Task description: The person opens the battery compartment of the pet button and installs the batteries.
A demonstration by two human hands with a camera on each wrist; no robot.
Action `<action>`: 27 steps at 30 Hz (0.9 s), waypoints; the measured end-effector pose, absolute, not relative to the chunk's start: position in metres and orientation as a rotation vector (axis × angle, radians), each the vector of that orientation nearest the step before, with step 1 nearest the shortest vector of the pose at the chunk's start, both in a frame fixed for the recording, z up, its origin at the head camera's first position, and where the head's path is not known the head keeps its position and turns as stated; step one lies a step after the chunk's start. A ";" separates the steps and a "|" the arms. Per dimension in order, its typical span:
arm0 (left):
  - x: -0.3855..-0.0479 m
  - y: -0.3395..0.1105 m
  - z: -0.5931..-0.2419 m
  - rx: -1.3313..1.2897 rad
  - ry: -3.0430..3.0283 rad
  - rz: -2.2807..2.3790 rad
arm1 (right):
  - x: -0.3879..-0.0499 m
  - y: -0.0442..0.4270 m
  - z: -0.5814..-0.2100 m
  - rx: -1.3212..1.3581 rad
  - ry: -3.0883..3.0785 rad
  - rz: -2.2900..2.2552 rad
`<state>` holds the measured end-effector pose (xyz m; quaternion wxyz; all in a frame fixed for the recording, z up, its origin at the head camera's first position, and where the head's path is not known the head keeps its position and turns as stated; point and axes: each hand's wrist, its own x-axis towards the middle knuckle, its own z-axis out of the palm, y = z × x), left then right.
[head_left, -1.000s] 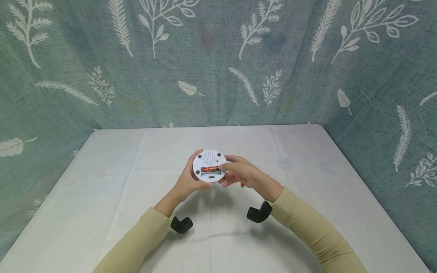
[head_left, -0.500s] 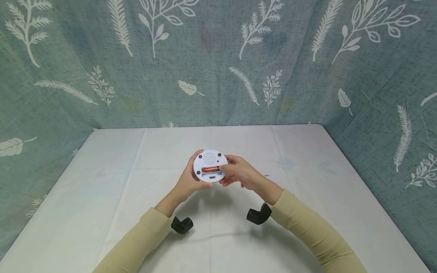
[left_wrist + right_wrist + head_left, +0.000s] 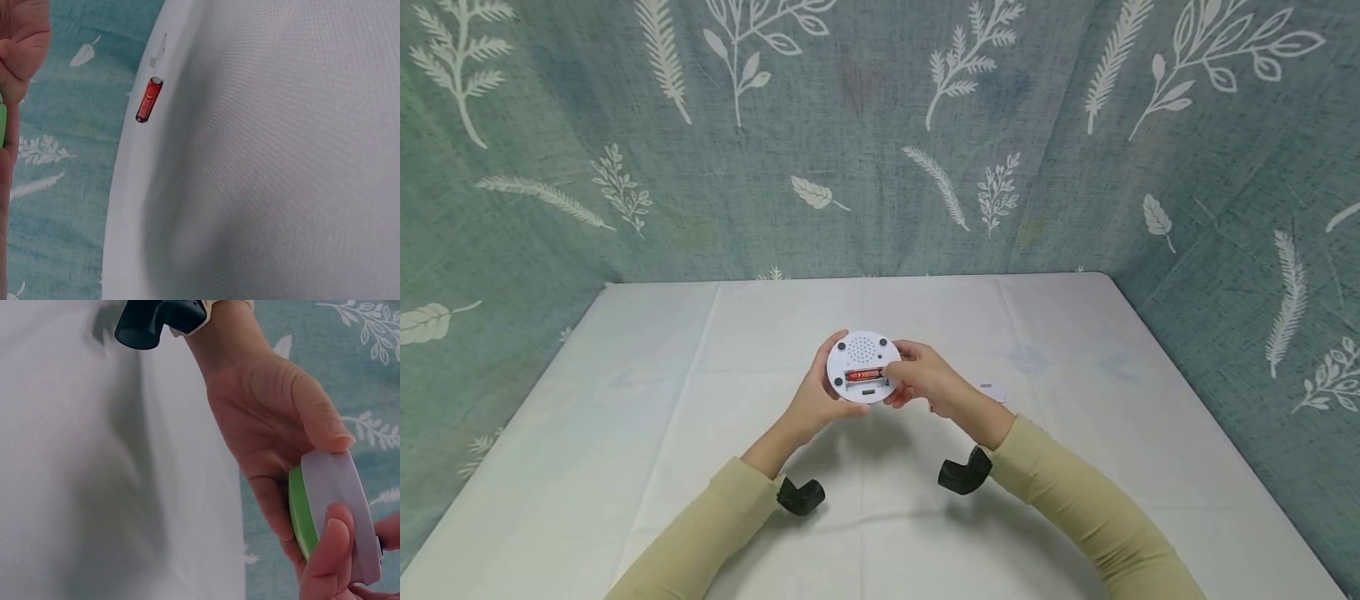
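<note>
Two hands, one device! The left hand [image 3: 817,390] grips the round white-and-green plastic device [image 3: 861,349] from its side, thumb low; the right hand [image 3: 928,379] pinches the opposite rim, thumb over one red cylindrical battery [image 3: 863,375] in the slot. Three dark round feet show. Both forearms, in two khaki sleeves [image 3: 702,527], angle inward, holding it above the white cloth-covered table [image 3: 760,325]. There lie a second red battery [image 3: 149,100] and one small white flat piece [image 3: 993,392]; behind, green leaf-patterned curtain [image 3: 865,225].

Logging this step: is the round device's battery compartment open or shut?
Open: the head view shows a red battery exposed in the battery compartment, uncovered.
</note>
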<state>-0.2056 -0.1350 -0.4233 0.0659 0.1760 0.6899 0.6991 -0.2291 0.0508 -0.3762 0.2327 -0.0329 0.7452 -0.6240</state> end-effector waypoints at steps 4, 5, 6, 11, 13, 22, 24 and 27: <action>-0.205 -0.135 -0.422 0.530 2.079 2.105 | -0.229 0.050 -0.376 -0.093 2.052 -1.720; -0.205 -0.135 -0.422 0.529 2.081 2.102 | -0.229 0.050 -0.377 -0.096 2.051 -1.723; -0.205 -0.135 -0.422 0.526 2.082 2.099 | -0.229 0.050 -0.377 -0.101 2.050 -1.724; -0.204 -0.136 -0.421 0.516 2.073 2.089 | -0.227 0.051 -0.377 -0.139 2.041 -1.709; -0.205 -0.136 -0.421 0.514 2.062 2.098 | -0.227 0.053 -0.376 -0.166 2.026 -1.693; -0.208 -0.140 -0.423 0.486 2.033 2.150 | -0.235 0.077 -0.364 -0.165 2.050 -1.624; -0.207 -0.141 -0.423 0.474 2.030 2.157 | -0.237 0.083 -0.363 -0.171 2.077 -1.625; -0.207 -0.141 -0.422 0.472 2.005 2.175 | -0.240 0.091 -0.366 -0.178 2.124 -1.618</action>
